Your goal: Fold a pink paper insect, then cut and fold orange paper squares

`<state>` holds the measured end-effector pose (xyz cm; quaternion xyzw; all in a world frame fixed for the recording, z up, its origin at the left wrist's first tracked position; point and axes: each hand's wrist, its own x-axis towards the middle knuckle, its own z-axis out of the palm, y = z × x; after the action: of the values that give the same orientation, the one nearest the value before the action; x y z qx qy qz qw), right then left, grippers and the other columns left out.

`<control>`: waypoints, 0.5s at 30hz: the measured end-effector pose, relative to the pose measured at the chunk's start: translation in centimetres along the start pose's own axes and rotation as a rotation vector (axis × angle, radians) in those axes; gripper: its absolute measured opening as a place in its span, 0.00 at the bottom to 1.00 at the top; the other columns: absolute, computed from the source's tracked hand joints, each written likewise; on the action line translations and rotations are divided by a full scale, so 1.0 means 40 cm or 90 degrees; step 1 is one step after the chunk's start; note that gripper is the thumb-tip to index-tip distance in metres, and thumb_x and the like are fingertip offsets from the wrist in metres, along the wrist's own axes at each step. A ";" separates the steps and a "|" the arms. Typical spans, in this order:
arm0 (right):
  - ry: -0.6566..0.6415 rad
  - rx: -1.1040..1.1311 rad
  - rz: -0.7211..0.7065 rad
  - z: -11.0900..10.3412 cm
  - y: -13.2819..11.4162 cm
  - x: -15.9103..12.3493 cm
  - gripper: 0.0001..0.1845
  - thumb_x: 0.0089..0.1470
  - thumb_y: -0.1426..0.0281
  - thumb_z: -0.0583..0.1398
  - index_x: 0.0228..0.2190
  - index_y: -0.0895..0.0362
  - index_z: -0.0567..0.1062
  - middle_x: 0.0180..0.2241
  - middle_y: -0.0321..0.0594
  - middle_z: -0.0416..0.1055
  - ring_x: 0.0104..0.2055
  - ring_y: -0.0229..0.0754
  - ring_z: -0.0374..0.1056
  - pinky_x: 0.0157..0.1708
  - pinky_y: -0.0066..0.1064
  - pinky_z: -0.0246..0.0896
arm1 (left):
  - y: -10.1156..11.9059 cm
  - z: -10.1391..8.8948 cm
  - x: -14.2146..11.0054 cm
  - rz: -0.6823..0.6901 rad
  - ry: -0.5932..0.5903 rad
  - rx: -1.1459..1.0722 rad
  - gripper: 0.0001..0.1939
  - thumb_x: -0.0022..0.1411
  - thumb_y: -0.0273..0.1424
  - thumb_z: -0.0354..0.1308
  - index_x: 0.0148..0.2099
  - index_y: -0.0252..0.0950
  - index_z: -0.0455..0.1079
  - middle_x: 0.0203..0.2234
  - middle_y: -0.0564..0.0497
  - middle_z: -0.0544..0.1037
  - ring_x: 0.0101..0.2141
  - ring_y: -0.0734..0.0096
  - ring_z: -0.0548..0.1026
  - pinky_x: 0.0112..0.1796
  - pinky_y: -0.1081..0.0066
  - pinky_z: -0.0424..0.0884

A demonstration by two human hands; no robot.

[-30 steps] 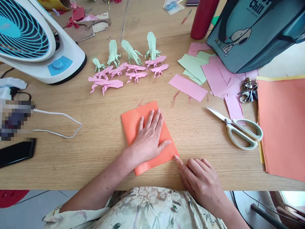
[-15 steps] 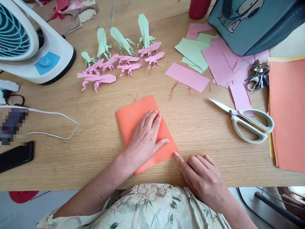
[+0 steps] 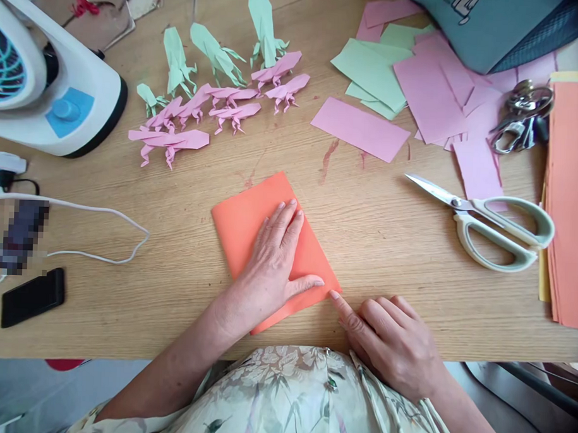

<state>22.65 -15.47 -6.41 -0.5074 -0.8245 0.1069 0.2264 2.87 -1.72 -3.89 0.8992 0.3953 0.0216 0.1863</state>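
Note:
A folded orange paper (image 3: 244,218) lies on the wooden table (image 3: 387,245) in front of me. My left hand (image 3: 273,260) rests flat on it, fingers stretched out and thumb pointing right. My right hand (image 3: 389,337) sits at the table's near edge with its fingers curled and the index fingertip touching the paper's right corner. Neither hand holds anything.
Pink and green folded paper figures (image 3: 217,94) stand in rows behind the orange sheet. Loose pink and green sheets (image 3: 393,87) lie at the back right, scissors (image 3: 488,220) and an orange paper stack (image 3: 571,201) at the right. A fan (image 3: 51,88), white cable (image 3: 99,235) and black phone (image 3: 33,296) are at the left.
The camera has tilted down, so everything on the table has shifted up in view. My left hand slid slightly toward me on the orange paper. My right index finger stays at the corner.

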 end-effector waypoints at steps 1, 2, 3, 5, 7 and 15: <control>0.002 0.001 0.000 0.000 0.000 0.001 0.27 0.63 0.76 0.54 0.62 0.65 0.62 0.24 0.37 0.63 0.26 0.41 0.56 0.28 0.36 0.47 | 0.000 0.000 0.000 0.001 0.000 0.003 0.53 0.58 0.45 0.64 0.72 0.34 0.34 0.69 0.31 0.47 0.69 0.47 0.45 0.65 0.47 0.50; 0.002 0.003 0.003 0.000 0.000 0.001 0.27 0.63 0.76 0.54 0.62 0.65 0.63 0.25 0.37 0.63 0.26 0.41 0.56 0.28 0.36 0.47 | 0.000 0.001 0.001 0.001 0.000 0.005 0.53 0.58 0.45 0.64 0.72 0.33 0.34 0.69 0.31 0.47 0.69 0.47 0.45 0.65 0.47 0.49; 0.000 0.003 0.006 0.000 0.000 0.001 0.27 0.63 0.75 0.54 0.62 0.64 0.63 0.24 0.37 0.63 0.26 0.41 0.56 0.28 0.36 0.47 | 0.000 0.001 0.001 0.000 -0.002 0.005 0.53 0.58 0.45 0.64 0.72 0.33 0.34 0.69 0.31 0.46 0.69 0.47 0.45 0.65 0.47 0.49; -0.008 0.000 0.010 0.003 0.000 -0.001 0.25 0.63 0.75 0.54 0.61 0.63 0.65 0.24 0.36 0.63 0.26 0.41 0.56 0.28 0.36 0.48 | 0.002 0.001 0.001 -0.008 -0.008 0.002 0.53 0.58 0.44 0.64 0.72 0.34 0.34 0.69 0.32 0.46 0.69 0.47 0.44 0.65 0.47 0.49; -0.016 -0.007 0.009 0.007 0.000 -0.005 0.23 0.63 0.75 0.54 0.59 0.63 0.67 0.24 0.36 0.63 0.26 0.40 0.57 0.29 0.36 0.48 | 0.004 0.002 0.000 -0.017 -0.008 -0.001 0.54 0.57 0.43 0.65 0.72 0.33 0.34 0.70 0.33 0.45 0.69 0.48 0.43 0.65 0.48 0.49; 0.057 0.116 0.074 -0.023 -0.023 0.087 0.24 0.63 0.78 0.53 0.59 0.59 0.65 0.39 0.48 0.71 0.36 0.44 0.67 0.34 0.37 0.64 | 0.003 0.014 -0.007 -0.038 -0.025 0.033 0.52 0.58 0.50 0.60 0.71 0.25 0.40 0.70 0.31 0.44 0.70 0.50 0.40 0.66 0.51 0.46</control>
<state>21.04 -12.85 -4.30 -0.5360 -0.7696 0.1712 0.3018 2.85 -2.17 -4.33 0.8919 0.4185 -0.0122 0.1711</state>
